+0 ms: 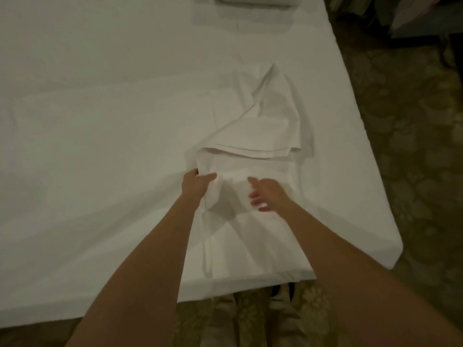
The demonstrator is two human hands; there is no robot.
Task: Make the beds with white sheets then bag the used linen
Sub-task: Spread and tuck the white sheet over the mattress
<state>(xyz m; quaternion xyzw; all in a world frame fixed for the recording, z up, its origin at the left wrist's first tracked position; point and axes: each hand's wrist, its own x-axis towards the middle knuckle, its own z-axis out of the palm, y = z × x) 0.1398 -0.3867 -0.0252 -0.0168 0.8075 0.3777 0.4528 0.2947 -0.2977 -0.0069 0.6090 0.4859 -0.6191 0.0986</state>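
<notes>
A partly folded white cotton sheet [260,146] lies rumpled on the near right part of a wide bed covered in smooth white linen [87,121], its upper layers flopped over in a peaked heap and its lower part spread flat toward the bed's near edge. The left hand [198,184] grips a bunched fold at the sheet's left side, thumb on top and fingers curled beneath the cloth. The right hand [269,194] hovers just above the flat part, its fingers [255,196] spread apart and relaxed, holding nothing. A rolled white towel [253,1] rests at the bed's far end. Patterned olive carpet [413,146] surrounds the bed.
</notes>
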